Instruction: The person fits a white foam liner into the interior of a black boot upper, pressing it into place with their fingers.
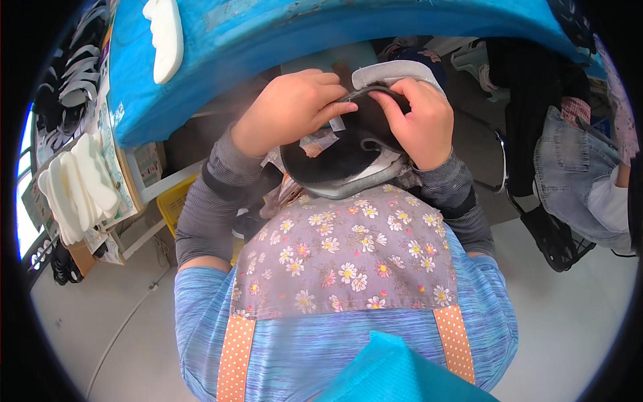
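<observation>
A curved fabric piece [335, 157], black inside with a light grey outer edge, is held up in front of my chest. It may be a shoe upper, but its kind is not certain. My right hand [426, 127] pinches its upper rim between thumb and fingers, near a raised light grey flap [395, 70]. Close by on the same rim, my left hand [295, 110] has its thumb and fingers pressed together. Something tiny and pale shows at those fingertips, too small to name. Beneath them is a small whitish scrap [337, 124].
Ahead stands a table under a blue cover [268, 40], bearing a white shaped pad [165, 43]. Several similar white pads [80, 184] are stacked at left, above a yellow crate [175, 201]. A seated person in denim [573, 177] is at right. My lap has a flowered apron [348, 258].
</observation>
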Demonstrator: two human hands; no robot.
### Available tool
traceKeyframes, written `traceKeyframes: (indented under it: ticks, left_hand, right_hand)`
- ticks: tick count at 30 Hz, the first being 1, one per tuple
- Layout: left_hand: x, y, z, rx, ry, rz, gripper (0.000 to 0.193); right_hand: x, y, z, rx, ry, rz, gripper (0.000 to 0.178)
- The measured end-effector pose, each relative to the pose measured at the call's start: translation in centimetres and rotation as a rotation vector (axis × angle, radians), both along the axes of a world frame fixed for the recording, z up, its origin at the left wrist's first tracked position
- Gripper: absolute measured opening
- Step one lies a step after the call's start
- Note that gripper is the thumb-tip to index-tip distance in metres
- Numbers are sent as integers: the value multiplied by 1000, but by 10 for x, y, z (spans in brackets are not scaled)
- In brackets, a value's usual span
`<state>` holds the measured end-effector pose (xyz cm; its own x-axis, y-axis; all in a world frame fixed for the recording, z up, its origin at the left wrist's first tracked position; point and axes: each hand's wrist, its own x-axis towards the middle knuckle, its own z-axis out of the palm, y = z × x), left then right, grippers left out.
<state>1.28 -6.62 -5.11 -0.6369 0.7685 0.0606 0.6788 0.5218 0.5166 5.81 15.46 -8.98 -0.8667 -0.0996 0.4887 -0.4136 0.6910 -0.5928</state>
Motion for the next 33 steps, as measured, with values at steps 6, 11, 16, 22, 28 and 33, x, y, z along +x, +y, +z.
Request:
traceKeyframes:
  ticks: [6, 11, 16, 22, 28, 33]
  left_hand:
    - [2, 11, 20, -76, -6, 121, 35]
    - [1, 11, 30, -181, -38, 172, 36]
    - [1, 8, 20, 6, -74, 121, 27]
    - [0, 19, 38, -82, -183, 346, 41]
    - [1, 17, 42, 82, -129, 363, 51]
    - [-7, 9, 68, 211, -130, 577, 39]
  right_hand:
    - [-3, 6, 4, -13, -52, 68, 26]
    - [-2, 31, 20, 157, -2, 87, 24]
    - [-4, 49, 26, 60, -151, 171, 16]
    - [-9, 35, 31, -193, -71, 75, 14]
    - [-17, 33, 44, -243, -33, 31, 12]
    - [-32, 47, 41, -381, 446, -144, 21]
